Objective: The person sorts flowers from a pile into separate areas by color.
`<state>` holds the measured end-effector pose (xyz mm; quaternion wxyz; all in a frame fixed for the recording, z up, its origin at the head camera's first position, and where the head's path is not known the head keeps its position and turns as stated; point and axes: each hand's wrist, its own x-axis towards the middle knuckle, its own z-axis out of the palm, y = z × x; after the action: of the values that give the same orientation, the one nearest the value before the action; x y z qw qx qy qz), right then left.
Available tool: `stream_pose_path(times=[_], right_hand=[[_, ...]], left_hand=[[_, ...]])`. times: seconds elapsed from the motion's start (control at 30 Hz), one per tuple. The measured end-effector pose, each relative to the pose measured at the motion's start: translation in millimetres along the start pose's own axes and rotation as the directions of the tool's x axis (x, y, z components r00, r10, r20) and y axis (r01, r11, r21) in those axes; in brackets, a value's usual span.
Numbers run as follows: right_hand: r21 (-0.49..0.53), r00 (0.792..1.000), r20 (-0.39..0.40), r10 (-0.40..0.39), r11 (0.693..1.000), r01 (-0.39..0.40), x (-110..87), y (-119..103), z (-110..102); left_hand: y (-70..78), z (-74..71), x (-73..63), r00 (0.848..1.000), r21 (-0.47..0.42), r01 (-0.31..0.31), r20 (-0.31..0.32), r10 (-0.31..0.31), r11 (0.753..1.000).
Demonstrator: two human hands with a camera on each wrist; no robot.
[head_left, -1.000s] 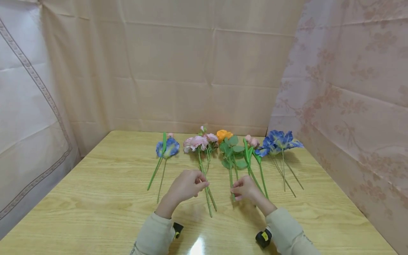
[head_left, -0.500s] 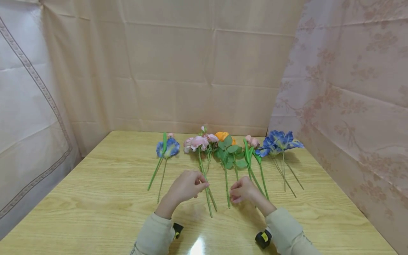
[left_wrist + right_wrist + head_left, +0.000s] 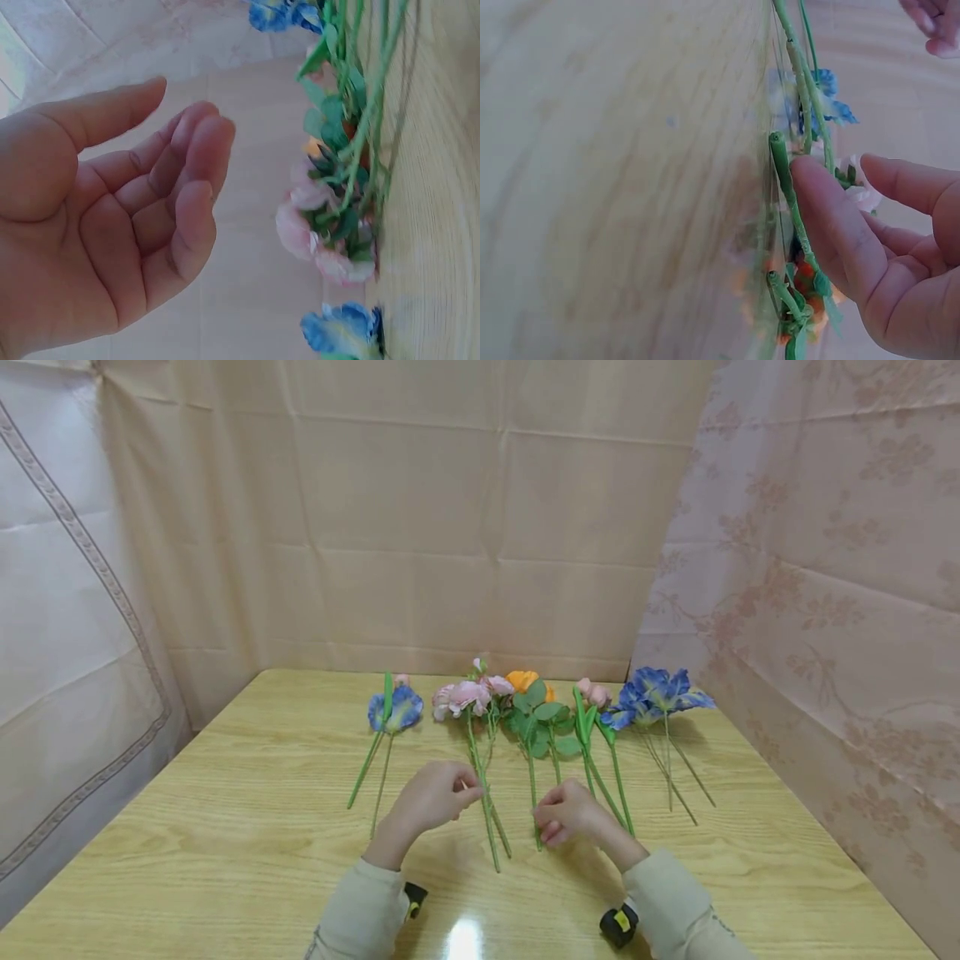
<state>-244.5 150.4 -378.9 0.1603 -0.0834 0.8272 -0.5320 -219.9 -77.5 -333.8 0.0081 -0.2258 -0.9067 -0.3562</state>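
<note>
My left hand point(image 3: 433, 795) is held over the table beside the stems of the pink flowers point(image 3: 468, 696). Its fingers bend loosely, and in the left wrist view the thumb stands apart from them with nothing between. My right hand point(image 3: 572, 814) is low at the lower end of a green stem point(image 3: 532, 772) of the orange roses point(image 3: 522, 680). In the right wrist view, a finger point(image 3: 836, 225) lies alongside that stem and the thumb is spread away, gripping nothing. The leafy orange roses lie between the pink flowers and the tulip-like green-leaved stems point(image 3: 587, 735).
Blue flowers point(image 3: 660, 693) lie at the right, and another blue flower point(image 3: 405, 706) with a green-leaved stem lies at the left. Pink buds point(image 3: 594, 692) show behind the green leaves. Beige cloth point(image 3: 450, 527) hangs behind the wooden table point(image 3: 247, 827).
My right hand has let go of an orange rose stem, which now lies farther left beside the pink flowers. That hand then shifted slightly left towards it; my left hand drew back slightly left.
</note>
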Motion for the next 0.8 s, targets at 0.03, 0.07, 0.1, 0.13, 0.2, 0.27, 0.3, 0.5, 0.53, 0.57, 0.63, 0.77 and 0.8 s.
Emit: stream_pose_path(times=[0.03,0.07,0.1,0.13,0.2,0.27,0.3,0.5,0.53,0.57,0.63,0.77,0.8], right_hand=[[0.000,1.000,0.004,-0.007,1.000,0.007,-0.6,0,0],[0.002,1.000,0.011,-0.011,1.000,0.011,-1.4,-1,0],[-0.001,1.000,0.016,-0.015,1.000,0.015,-1.9,-1,0],[-0.002,1.000,0.022,-0.018,1.000,0.018,-2.2,-1,0],[-0.006,0.999,0.033,-0.021,1.000,0.021,-2.6,-1,0],[-0.012,0.999,0.041,-0.026,1.000,0.026,-2.8,0,0],[-0.015,0.999,0.041,-0.030,0.999,0.030,-2.4,0,0],[-0.027,0.998,0.046,-0.046,0.999,0.047,-1.6,1,1],[-0.029,0.998,0.048,-0.050,0.998,0.051,-2.0,1,1],[-0.029,0.997,0.049,-0.052,0.998,0.053,-2.3,1,1],[-0.028,0.997,0.055,-0.059,0.998,0.061,-3.2,1,1],[-0.027,0.995,0.067,-0.068,0.997,0.070,-3.2,1,1],[-0.028,0.995,0.070,-0.073,0.997,0.075,-3.4,1,1]], left_hand=[[-2.2,-1.3,1.0,1.000,0.014,0.011,-0.015,-0.010,1.000],[-4.9,-2.9,2.2,0.999,0.031,0.027,-0.032,-0.026,0.999],[-7.5,-5.2,3.5,0.998,0.047,0.046,-0.051,-0.044,0.998],[-10.3,-7.9,4.6,0.996,0.065,0.068,-0.070,-0.064,0.996],[-17.0,-13.7,7.5,0.989,0.091,0.116,-0.108,-0.106,0.989],[-24.3,-20.5,10.4,0.979,0.115,0.159,-0.145,-0.141,0.981],[-27.9,-24.3,11.5,0.975,0.119,0.177,-0.160,-0.157,0.977],[-54.6,-42.6,15.5,0.949,0.135,0.274,-0.200,-0.245,0.952],[-59.4,-44.7,16.2,0.944,0.139,0.294,-0.201,-0.263,0.946],[-63.9,-46.5,16.8,0.938,0.144,0.312,-0.204,-0.281,0.939],[-72.6,-49.4,18.3,0.924,0.156,0.354,-0.208,-0.319,0.922],[-88.0,-53.1,20.7,0.898,0.188,0.422,-0.222,-0.380,0.887],[-91.6,-53.8,21.2,0.894,0.196,0.432,-0.224,-0.389,0.880]])
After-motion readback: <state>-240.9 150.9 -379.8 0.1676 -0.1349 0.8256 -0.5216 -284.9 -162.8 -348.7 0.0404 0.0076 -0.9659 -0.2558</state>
